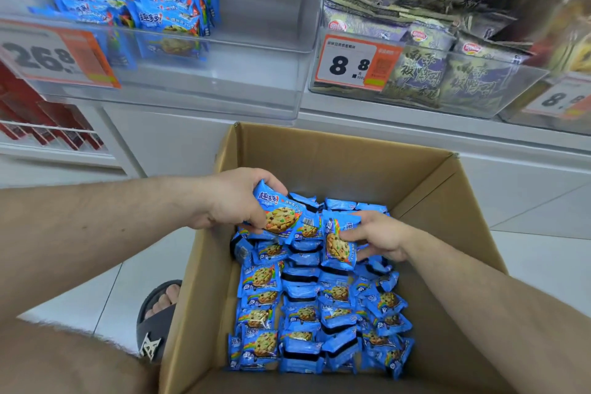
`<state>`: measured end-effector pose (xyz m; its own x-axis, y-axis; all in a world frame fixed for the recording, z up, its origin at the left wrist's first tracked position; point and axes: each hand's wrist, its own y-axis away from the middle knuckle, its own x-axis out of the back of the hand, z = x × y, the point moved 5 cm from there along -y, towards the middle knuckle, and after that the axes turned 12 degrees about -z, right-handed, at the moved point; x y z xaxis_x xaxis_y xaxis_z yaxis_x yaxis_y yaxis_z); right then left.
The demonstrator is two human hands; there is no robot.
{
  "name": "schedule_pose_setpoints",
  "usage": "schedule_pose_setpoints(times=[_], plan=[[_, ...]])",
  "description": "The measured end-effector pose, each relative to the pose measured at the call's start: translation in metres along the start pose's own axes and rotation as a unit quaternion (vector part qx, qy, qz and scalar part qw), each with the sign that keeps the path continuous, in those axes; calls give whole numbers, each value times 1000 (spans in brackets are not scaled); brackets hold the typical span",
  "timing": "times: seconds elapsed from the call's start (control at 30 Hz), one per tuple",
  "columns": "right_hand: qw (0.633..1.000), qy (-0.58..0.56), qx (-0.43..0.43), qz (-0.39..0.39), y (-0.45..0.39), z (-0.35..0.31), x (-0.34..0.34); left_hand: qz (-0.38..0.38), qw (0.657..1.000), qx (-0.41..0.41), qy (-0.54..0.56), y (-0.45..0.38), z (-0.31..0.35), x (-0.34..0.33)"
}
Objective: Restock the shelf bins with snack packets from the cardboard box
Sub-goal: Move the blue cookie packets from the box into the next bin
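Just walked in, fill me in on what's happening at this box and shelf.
A person is restocking cookie packets. Both hands are down in the open cardboard box, which is full of blue packets. The left hand grips one or more blue packets, and the right hand grips another blue packet. Above, the clear shelf bin holds the same blue packets at its left side, with bare space on its right.

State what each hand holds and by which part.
Left hand grips a blue packet across its left end, over the box. Right hand pinches another packet by its right edge.
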<state>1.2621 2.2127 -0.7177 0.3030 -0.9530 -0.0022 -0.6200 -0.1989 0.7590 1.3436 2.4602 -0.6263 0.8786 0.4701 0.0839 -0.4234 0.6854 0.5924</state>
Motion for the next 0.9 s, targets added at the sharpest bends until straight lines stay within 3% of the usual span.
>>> schedule_pose_setpoints(times=[0.2, 0.4, 0.5, 0.63, 0.77, 0.9], plan=[[982, -101, 155, -42, 49, -64, -23, 3, 999, -40, 21, 18, 18, 8], [933, -204, 287, -67, 80, -107, -49, -15, 997, -70, 32, 37, 30, 17], [937, -130, 311, -96, 97, -133, -68, -50, 993, -87, 55, 46, 33, 17], [951, 91, 294, -25, 110, -166, -91, -121, 983, -111, 87, 59, 43, 11], [914, 268, 302, 32, 114, -187, -112, -210, 962, -149, 94, 73, 55, 5], [888, 295, 335, 107, 118, -199, -119, -189, 966, -171, 35, 77, 60, 2]])
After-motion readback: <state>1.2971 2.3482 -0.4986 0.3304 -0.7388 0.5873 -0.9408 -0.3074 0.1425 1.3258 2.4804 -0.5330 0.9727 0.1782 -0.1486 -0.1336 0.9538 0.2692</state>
